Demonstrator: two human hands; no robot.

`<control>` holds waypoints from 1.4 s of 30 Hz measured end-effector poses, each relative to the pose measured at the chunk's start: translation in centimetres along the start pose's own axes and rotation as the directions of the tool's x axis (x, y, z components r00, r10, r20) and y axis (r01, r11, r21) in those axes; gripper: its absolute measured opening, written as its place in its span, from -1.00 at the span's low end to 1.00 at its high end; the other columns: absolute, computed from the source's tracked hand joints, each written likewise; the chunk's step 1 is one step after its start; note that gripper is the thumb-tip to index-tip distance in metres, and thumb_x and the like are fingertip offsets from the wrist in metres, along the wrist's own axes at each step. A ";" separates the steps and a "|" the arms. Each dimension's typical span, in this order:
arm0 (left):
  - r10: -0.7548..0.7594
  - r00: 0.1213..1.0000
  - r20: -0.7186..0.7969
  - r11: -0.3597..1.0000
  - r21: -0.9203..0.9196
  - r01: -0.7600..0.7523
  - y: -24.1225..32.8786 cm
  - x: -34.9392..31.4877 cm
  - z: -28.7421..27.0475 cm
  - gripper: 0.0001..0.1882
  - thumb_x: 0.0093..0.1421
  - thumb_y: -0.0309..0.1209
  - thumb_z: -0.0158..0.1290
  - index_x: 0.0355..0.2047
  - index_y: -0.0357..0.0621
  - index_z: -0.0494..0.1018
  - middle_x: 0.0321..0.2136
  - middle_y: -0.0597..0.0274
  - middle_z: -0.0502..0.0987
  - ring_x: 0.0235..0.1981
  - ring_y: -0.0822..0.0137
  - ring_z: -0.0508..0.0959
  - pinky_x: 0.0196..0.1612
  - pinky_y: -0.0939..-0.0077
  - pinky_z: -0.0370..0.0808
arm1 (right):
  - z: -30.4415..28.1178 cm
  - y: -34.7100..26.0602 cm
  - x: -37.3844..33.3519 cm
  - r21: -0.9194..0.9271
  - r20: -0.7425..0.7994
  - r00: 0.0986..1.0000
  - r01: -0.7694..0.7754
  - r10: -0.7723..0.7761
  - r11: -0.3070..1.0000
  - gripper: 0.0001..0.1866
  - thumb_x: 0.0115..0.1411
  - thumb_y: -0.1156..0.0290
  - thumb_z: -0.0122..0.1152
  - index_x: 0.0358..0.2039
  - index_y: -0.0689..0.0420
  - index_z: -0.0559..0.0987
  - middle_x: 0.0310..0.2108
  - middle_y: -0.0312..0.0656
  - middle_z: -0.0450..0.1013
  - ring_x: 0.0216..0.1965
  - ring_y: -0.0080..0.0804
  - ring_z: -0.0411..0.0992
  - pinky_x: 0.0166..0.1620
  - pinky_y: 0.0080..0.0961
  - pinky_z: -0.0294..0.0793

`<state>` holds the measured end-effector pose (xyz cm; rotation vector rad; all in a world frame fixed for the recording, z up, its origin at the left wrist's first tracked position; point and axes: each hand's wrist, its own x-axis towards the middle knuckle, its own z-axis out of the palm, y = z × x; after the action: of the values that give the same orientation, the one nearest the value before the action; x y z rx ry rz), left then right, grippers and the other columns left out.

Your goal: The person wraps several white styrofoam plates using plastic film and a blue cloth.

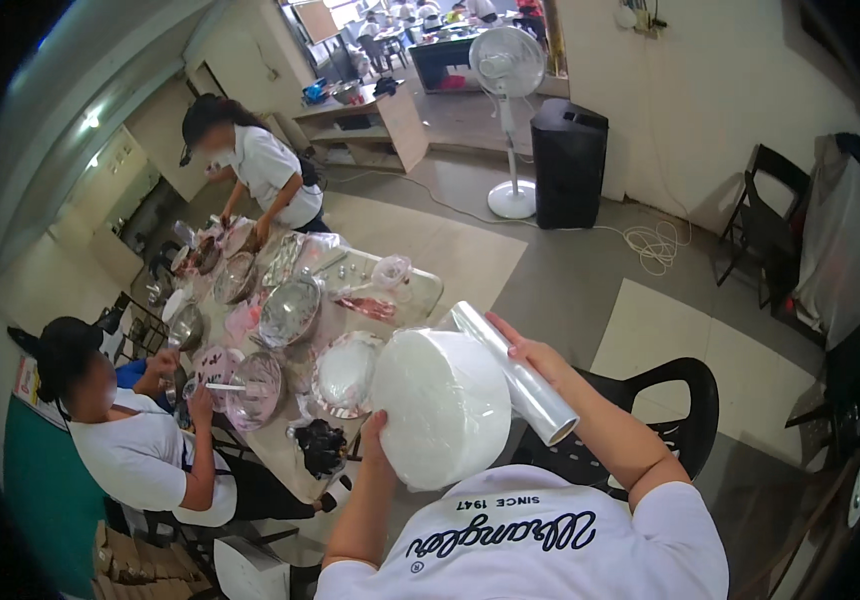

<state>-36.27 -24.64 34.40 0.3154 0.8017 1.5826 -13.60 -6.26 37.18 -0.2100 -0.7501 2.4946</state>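
A thick white round block (435,410), like a foam cake dummy, is held up before my chest with see-through film wrinkled over its flat face. My left hand (375,438) grips its lower left edge, thumb showing and the other fingers hidden behind it. Against the block's right side lies a roll of plastic wrap (518,376), tilted, its open core toward me. My right hand (532,355) is closed around the roll near its upper part. Whether film runs from roll to block I cannot tell.
On the long table (415,287) to the left stand several metal bowls (290,310), a plastic-covered round white piece (348,372) and a black plastic bag (320,447). Two people work there. A black chair (685,385) is close on my right; a fan (507,120) and black speaker (570,165) stand farther off.
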 end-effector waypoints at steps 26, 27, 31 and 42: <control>0.080 0.962 0.260 0.899 -0.435 0.042 -2.7 7.1 1.5 -0.19 0.02 0.15 -0.12 0.16 -0.12 0.08 0.07 -0.01 0.23 0.04 0.04 0.33 0.02 0.11 0.36 | 5.4 -3.2 0.7 0.113 -0.196 0.929 -0.296 0.313 0.949 -0.53 0.04 0.30 0.17 -0.10 0.30 0.31 -0.36 -0.03 0.35 -0.40 -0.26 0.44 -0.49 -0.39 0.52; 0.077 0.957 0.278 0.913 -0.406 0.045 -2.8 7.3 1.5 -0.19 0.03 0.14 -0.12 0.16 -0.12 0.08 0.07 -0.01 0.23 0.03 0.04 0.33 0.02 0.12 0.36 | 5.4 -3.2 0.5 0.116 -0.197 0.930 -0.292 0.310 0.949 -0.53 0.04 0.30 0.17 -0.10 0.30 0.31 -0.36 -0.03 0.35 -0.40 -0.26 0.44 -0.49 -0.39 0.52; 0.072 0.940 0.333 0.945 -0.324 0.043 -3.0 7.1 3.3 -0.20 0.04 0.13 -0.12 0.16 -0.12 0.08 0.06 -0.01 0.23 0.02 0.05 0.33 0.00 0.12 0.37 | 5.8 -4.1 -0.4 -0.046 -0.206 0.911 -0.373 0.357 0.927 -0.53 -0.04 0.43 0.23 -0.11 0.31 0.34 -0.31 -0.01 0.38 -0.32 -0.25 0.44 -0.30 -0.31 0.52; -0.007 0.928 0.373 0.973 -0.210 0.091 -2.6 7.0 5.1 -0.24 0.06 0.10 -0.12 0.15 -0.12 0.09 0.02 -0.01 0.24 -0.03 0.06 0.33 -0.04 0.14 0.38 | 4.9 -3.0 -0.1 -0.429 -0.150 0.972 -0.231 0.183 0.873 -0.49 -0.15 0.42 0.19 -0.13 0.30 0.37 -0.29 -0.08 0.40 -0.33 -0.42 0.44 -0.32 -0.40 0.49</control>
<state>-32.44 -16.40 34.63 0.4110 0.3323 1.4890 -13.62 -6.49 42.94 -0.6104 -1.3094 2.4450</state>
